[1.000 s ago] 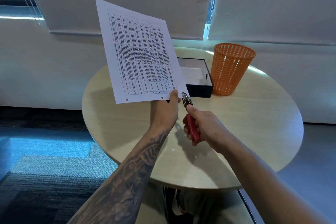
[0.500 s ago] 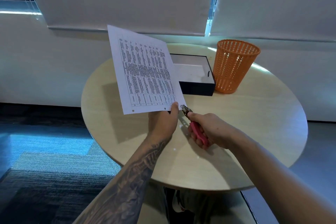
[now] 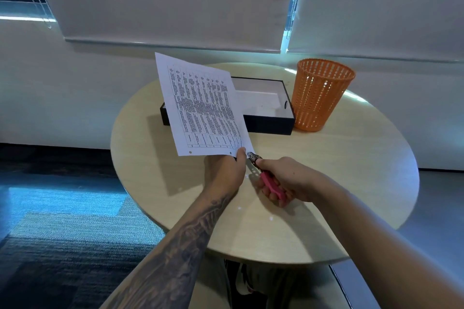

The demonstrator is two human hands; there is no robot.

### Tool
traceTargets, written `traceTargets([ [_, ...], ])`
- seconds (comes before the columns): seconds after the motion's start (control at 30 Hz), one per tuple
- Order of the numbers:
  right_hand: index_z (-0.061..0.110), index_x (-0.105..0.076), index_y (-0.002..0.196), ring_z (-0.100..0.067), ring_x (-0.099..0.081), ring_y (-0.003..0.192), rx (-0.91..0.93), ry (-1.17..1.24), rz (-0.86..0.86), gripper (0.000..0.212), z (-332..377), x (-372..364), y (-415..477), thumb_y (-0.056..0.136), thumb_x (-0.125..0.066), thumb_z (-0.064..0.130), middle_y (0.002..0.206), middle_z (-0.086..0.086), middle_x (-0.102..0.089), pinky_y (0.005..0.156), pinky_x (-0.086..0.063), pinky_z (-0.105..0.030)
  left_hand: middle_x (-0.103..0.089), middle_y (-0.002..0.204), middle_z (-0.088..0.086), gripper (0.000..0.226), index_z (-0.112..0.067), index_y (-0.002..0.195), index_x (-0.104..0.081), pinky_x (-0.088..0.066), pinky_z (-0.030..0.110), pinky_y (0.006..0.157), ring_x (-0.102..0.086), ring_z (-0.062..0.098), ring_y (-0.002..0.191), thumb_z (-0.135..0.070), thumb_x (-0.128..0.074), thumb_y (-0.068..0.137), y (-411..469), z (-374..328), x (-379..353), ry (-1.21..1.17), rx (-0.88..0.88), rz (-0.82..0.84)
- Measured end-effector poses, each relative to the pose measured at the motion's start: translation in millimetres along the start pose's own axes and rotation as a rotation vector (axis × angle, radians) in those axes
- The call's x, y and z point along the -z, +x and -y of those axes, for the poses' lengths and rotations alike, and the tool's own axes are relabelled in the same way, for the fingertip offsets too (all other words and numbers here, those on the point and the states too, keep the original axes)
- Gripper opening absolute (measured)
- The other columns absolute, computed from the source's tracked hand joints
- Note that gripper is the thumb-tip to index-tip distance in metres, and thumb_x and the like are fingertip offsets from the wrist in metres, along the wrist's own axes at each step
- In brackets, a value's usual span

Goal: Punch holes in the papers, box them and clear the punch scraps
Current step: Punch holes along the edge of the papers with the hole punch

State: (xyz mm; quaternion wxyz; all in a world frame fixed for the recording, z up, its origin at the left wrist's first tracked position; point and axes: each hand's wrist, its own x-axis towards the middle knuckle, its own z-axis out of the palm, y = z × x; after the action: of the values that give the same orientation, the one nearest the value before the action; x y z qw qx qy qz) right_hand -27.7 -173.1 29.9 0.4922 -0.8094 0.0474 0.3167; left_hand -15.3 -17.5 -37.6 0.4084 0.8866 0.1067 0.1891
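My left hand (image 3: pixel 224 169) pinches the bottom edge of a printed sheet of paper (image 3: pixel 200 108), held up at a tilt over the round table (image 3: pixel 351 158). Two punched holes show along that bottom edge. My right hand (image 3: pixel 288 180) grips a hole punch with pink handles (image 3: pixel 266 178); its metal jaws sit at the sheet's bottom right corner. Behind the sheet lies an open black box (image 3: pixel 268 123) with a white inside, partly hidden by the paper. A few small white punch scraps (image 3: pixel 271 218) dot the tabletop near my hands.
An orange mesh waste basket (image 3: pixel 321 98) stands right of the box, touching it. A white wall with lowered blinds runs behind the table. Blue-grey carpet covers the floor to the left.
The sheet has come down and tilted further toward the box. Both hands have dropped closer to the table, and the punch stays at the paper's corner.
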Motion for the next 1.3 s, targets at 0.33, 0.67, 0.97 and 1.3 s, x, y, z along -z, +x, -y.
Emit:
traceTargets([
  [0.33,0.006,-0.063,0.085,-0.018,-0.048,0.044,-0.031,-0.007,-0.025,0.048,1.7,-1.6,0.9,0.103,-0.046,0.047,0.061,-0.01,-0.056,0.042,-0.037,-0.02,-0.076,0.105,0.004,0.052,-0.011,0.103,-0.074,-0.052,0.031,0.085,-0.066,0.028,0.098,-0.052,-0.043,0.096,-0.7,-1.2,0.9,0.072,0.006,0.021],
  [0.67,0.008,-0.07,0.091,-0.024,-0.063,0.056,-0.05,0.047,0.099,0.056,1.8,5.9,-8.6,0.102,-0.042,0.055,0.08,-0.018,-0.069,0.054,-0.052,-0.03,-0.073,0.087,0.001,0.045,-0.012,0.095,-0.075,-0.047,0.029,0.075,-0.064,0.024,0.085,-0.047,-0.046,0.101,-3.7,-5.7,8.1,-0.014,0.055,0.055],
  [0.97,0.015,-0.062,0.095,-0.024,-0.062,0.079,0.191,-0.323,-0.463,0.044,-31.6,41.4,-5.2,0.097,-0.048,0.057,0.095,-0.006,-0.066,0.064,-0.046,-0.035,-0.063,0.115,-0.014,0.04,-0.022,0.133,-0.064,-0.042,0.024,0.09,-0.059,0.013,0.105,-0.044,-0.054,0.1,-11.1,-11.7,18.1,-0.445,0.174,0.051],
  [1.3,0.022,-0.064,0.117,-0.024,-0.057,0.108,0.198,-0.612,-0.671,0.059,-52.4,52.8,-4.1,0.086,-0.053,0.071,0.119,-0.002,-0.063,0.093,-0.049,-0.042,-0.069,0.109,-0.019,0.024,-0.025,0.111,-0.072,-0.046,0.024,0.09,-0.063,0.009,0.107,-0.041,-0.059,0.098,-26.3,-24.7,25.7,-0.428,0.074,0.107],
])
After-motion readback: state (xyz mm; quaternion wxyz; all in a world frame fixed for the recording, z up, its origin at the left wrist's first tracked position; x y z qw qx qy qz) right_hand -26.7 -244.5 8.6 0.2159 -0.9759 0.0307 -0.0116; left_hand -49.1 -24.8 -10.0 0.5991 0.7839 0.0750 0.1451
